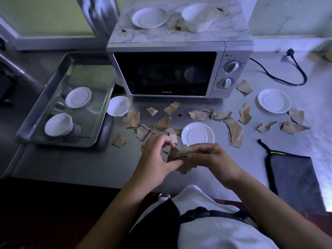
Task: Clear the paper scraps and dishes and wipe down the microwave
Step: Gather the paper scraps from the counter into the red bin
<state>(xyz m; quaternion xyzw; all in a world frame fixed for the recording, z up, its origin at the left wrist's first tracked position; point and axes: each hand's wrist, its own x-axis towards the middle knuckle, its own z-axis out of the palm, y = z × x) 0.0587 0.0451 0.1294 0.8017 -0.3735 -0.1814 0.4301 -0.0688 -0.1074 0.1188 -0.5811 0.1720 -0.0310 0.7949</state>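
Both forearms reach in over the counter edge and meet. The left hand, fingers curled, pinches a bunch of brown paper scraps, which the right hand grips from the other side. Loose scraps and a saucer lie just beyond the knuckles, the microwave farther ahead
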